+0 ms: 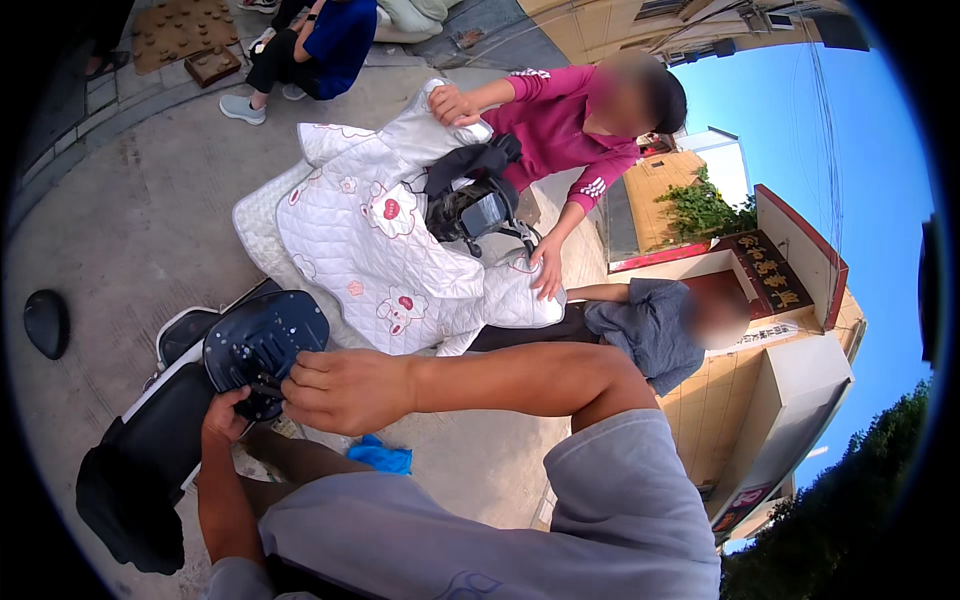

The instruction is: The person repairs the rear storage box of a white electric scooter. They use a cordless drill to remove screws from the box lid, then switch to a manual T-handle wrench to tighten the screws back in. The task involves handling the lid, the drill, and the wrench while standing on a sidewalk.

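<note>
A black perforated plate [262,335] sits over a scooter's long black seat [168,400]. My left hand [225,415] has its fingers curled at the plate's lower edge, touching it. My right hand [335,390] is closed around a small dark piece against the plate's right part; I cannot make out what it is. Just beyond, a white quilted scooter cover [355,260] with a cartoon print hangs over the front of the scooter, around the dark handlebar and display [470,215].
A person in pink [560,130] holds the cover with both hands. Another person in grey [640,325] stands at right; one in blue [330,55] sits at top left near a board game [180,30]. A black oval object [45,325] and blue cloth [380,455] lie on the pavement [120,230].
</note>
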A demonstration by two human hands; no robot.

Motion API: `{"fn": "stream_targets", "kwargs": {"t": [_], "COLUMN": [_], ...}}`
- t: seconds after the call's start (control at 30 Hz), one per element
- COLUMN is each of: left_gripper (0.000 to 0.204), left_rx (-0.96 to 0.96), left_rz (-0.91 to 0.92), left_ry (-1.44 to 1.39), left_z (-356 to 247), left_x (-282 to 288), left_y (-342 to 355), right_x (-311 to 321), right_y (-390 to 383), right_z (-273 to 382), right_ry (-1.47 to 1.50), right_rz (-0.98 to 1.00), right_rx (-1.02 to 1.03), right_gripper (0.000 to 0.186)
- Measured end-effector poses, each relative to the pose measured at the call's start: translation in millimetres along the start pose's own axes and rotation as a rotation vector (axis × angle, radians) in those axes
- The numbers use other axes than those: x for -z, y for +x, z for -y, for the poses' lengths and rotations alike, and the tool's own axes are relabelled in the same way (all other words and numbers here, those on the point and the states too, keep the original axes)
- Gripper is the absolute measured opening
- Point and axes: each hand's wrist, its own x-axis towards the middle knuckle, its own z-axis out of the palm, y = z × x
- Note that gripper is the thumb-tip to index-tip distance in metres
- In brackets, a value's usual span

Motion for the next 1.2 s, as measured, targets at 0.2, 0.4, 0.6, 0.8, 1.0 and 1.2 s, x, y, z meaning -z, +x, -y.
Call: {"fn": "stream_targets", "kwargs": {"t": [0.2, 0.4, 0.6, 0.8, 1.0, 1.2], "left_gripper": [0.041, 0.032, 0.038, 0.041, 0.045, 0.052], "left_rx": [-0.070, -0.040, -0.047, -0.033, -0.058, -0.090], "left_rz": [-0.005, -0.148, -0.050, -0.053, -0.051, 0.006], "left_ry": [0.013, 0.042, 0.027, -0.009, -0.013, -0.051], "left_z": [4, -6, -5, 2, 2, -3], "left_x": [-12, 20, 1, 8, 5, -1], "left_y": [1, -1, -2, 5, 11, 7], "right_x": [25, -30, -14, -15, -17, -17], "right_y": [17, 37, 56, 56, 91, 86], "right_z": [-19, -4, -56, -53, -54, -59], "right_ry": [-0.541, -0.151, -0.108, 0.023, 0.103, 0.177], "right_rz": [0.547, 0.971, 0.882, 0.777, 1.046, 0.917], "right_rx": [0.653, 0.584, 0.632, 0.478, 0.637, 0.306], "right_gripper": [0.027, 0.018, 0.022, 0.008, 0.030, 0.030]}}
